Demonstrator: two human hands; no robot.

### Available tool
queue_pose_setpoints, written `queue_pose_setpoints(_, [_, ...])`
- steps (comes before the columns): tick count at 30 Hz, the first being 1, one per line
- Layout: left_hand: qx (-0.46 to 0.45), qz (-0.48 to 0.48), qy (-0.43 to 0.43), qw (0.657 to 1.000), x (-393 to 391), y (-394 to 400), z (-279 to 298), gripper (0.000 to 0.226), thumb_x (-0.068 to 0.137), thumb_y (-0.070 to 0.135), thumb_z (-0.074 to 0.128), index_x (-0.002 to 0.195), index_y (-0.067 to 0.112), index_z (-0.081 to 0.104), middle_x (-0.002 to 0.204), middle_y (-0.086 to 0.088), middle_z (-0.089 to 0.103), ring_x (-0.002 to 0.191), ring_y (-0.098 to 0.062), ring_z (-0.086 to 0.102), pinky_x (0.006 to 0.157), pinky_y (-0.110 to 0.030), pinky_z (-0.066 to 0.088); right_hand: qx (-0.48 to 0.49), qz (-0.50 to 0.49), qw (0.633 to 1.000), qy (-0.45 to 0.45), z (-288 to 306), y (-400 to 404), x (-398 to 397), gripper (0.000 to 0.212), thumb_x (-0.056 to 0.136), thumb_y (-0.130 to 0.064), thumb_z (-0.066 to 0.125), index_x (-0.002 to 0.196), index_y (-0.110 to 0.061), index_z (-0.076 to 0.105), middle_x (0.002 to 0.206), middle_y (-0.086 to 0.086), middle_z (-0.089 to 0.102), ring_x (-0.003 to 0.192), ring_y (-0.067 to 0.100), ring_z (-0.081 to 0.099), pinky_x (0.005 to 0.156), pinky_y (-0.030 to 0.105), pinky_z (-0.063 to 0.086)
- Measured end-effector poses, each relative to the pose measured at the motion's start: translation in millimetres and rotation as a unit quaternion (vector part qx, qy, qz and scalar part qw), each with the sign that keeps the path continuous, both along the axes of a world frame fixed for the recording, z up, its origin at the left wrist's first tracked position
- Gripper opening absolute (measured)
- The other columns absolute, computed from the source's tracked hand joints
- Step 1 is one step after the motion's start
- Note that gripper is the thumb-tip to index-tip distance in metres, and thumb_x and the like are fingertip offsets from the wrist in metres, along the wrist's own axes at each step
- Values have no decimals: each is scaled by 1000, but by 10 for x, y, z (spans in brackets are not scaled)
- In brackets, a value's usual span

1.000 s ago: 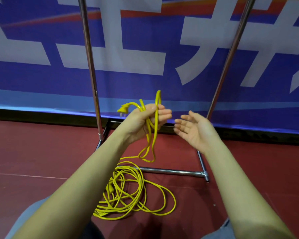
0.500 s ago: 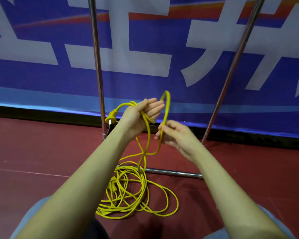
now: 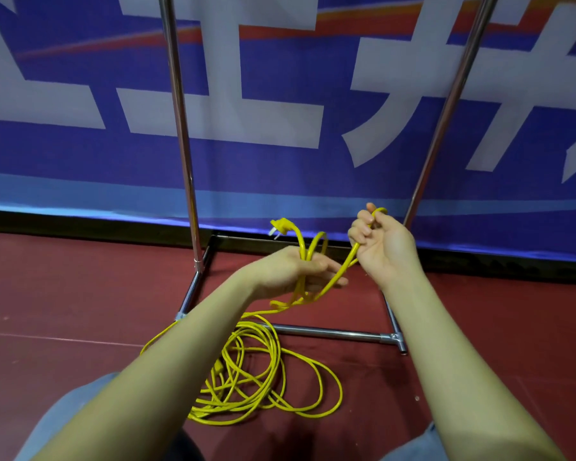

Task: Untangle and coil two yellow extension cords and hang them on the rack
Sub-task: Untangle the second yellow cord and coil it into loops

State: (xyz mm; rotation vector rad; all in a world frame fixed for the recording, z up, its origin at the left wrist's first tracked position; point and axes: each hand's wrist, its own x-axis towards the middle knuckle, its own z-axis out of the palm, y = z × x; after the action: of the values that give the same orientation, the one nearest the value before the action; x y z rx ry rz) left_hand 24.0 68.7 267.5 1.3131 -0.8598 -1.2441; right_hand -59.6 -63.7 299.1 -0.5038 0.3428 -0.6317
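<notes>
— Cord first: where is it?

— Yellow extension cord lies mostly on the red floor as a loose tangled heap, just in front of the rack's base. One end is lifted: a few short loops sit in the left hand, with the plug sticking up above the knuckles.

— And the hands?

— The left hand's thumb and fingers close around those loops. The right hand is clenched on the next stretch of cord, raised just to the right, a bend of cable poking out above its fingers.

— How far along, would you say?

— Early. Only a handful of turns are gathered; most of the length is still heaped below. I can't tell whether the heap is one cord or two tangled together. Nothing hangs on the chrome clothes rack in what shows, though its top rail is out of frame. Coiling, any untangling and both hangings look left to do.

— Any writing?

— The blue banner behind carries huge white strokes, cropped; I can't read them. No brand shows on the cord.
</notes>
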Motion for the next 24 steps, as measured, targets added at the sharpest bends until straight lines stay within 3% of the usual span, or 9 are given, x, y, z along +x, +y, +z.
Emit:
queue_pose_setpoints(5, [-13,-54,-32,998,-61,-31,-35,25,100,11,37,105,7,61,83,1,73,66,-5,57,65,-24,38,16,-14,1000,-2,27,-69,15,25,101,-6,29,83,-7,47,67,4,37,46,12,35,40,20,34])
queue_pose_setpoints(9, [-48,-17,-6,999,-19,-42,-43,22,99,10,39,97,6,60,72,1,67,72,-12,67,73,-27,51,-103,10,988,114,-44,-123,-5,23,101,-11,35,90,-7,55,84,8,59,73,17,56,61,22,48])
queue_pose_setpoints(13, [-118,85,123,982,27,-63,72,22,99,9,36,93,5,56,67,-1,64,65,-15,67,73,-28,56,-232,24,950,209,-161,-57,-9,15,96,-9,45,88,-9,57,78,7,60,62,14,55,53,19,43])
queue_pose_setpoints(18, [-205,230,262,915,148,-61,227,21,100,10,36,91,7,54,67,-4,68,68,-19,71,68,-32,59,-344,113,904,226,-256,118,-2,21,95,-5,45,83,-12,61,65,-3,67,56,7,59,61,22,39])
queue_pose_setpoints(21, [-253,275,285,883,219,-18,306,20,101,9,35,91,6,52,69,-6,70,70,-20,72,69,-34,59,-446,203,845,213,-315,242,44,16,94,-11,52,86,-17,64,77,-5,68,69,3,60,73,22,39])
queue_pose_setpoints(24, [-260,277,263,887,275,42,332,20,101,11,35,98,4,54,80,-8,73,79,-21,72,81,-34,55,-524,184,811,184,-332,329,86,14,87,-4,61,84,-17,65,84,-1,66,79,7,59,82,20,43])
